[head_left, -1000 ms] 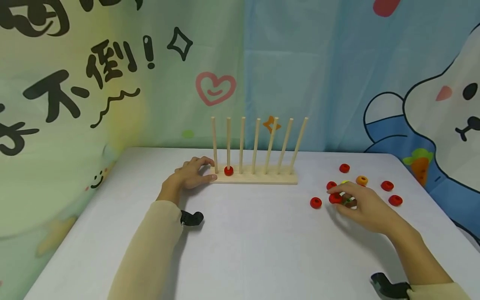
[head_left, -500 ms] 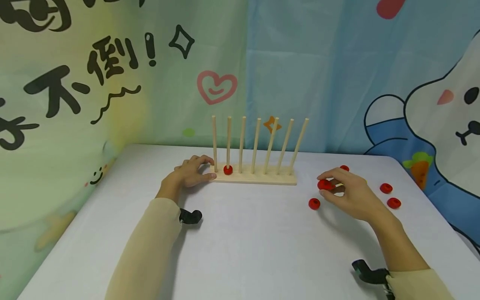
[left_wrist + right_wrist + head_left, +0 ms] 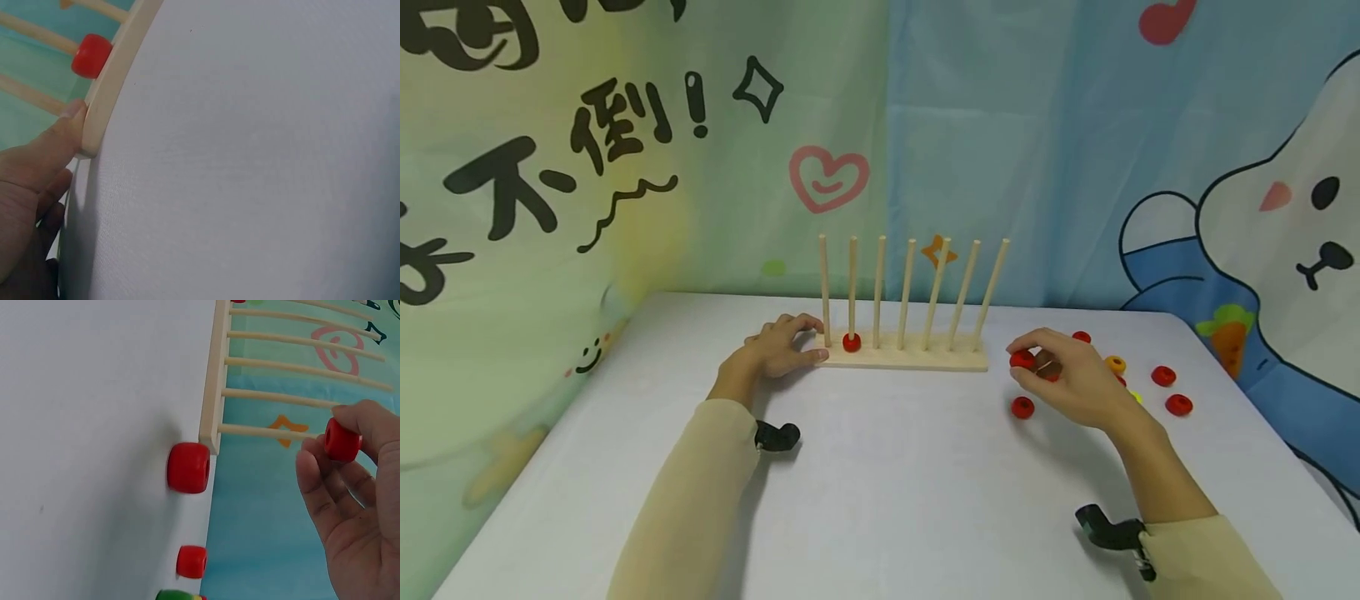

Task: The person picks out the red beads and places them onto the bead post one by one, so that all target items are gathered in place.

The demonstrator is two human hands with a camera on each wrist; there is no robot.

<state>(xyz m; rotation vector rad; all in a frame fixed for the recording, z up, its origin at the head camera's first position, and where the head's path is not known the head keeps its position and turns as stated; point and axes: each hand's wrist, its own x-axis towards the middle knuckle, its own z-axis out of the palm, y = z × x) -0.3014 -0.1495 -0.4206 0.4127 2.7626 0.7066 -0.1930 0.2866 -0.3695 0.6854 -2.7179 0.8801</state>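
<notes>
A wooden rack (image 3: 910, 358) with several upright pegs stands near the back of the white table. One red bead (image 3: 852, 342) sits at the foot of its second peg from the left. My left hand (image 3: 782, 346) grips the rack's left end, thumb on the front of the base in the left wrist view. Right of the rack, my right hand (image 3: 1071, 375) pinches another red bead (image 3: 343, 440) between thumb and fingers, raised above the table. Below that hand lies a loose red bead (image 3: 1022, 407).
More beads lie at the right: an orange bead (image 3: 1115, 364), a red bead (image 3: 1163, 376) and a red bead (image 3: 1179, 405) among them. A green bead (image 3: 175, 595) shows at the right wrist view's bottom edge. A printed cloth (image 3: 970, 150) hangs behind the table.
My right hand has lifted a red bead from the group and carried it left toward the rack. The left hand stays at the rack's end.
</notes>
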